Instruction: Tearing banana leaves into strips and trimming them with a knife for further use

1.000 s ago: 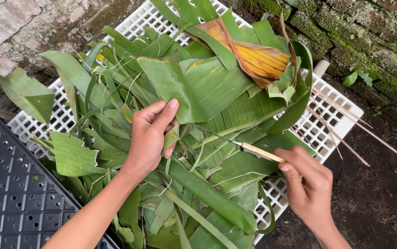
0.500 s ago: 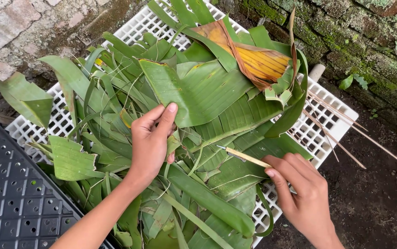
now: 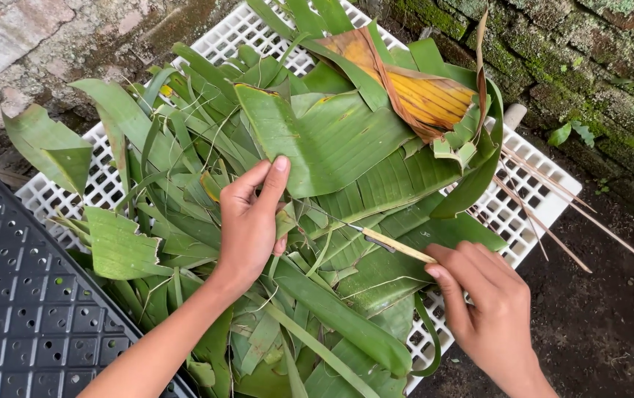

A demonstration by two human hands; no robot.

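a thin knife (image 3: 387, 244) with a pale handle lay across the heap of green leaves (image 3: 332, 184), its point toward the middle of the pile. the right hand (image 3: 490, 309) gripped the handle end, fingers closed around it. the left hand (image 3: 251, 221) rested flat and spread on the leaves, just beside the blade tip. the leaves covered a white plastic grid tray (image 3: 531, 199). a yellowed dry leaf (image 3: 420, 92) lay at the far side, thin sticks (image 3: 553, 214) to the right, and a black tray (image 3: 15, 295) on the left.
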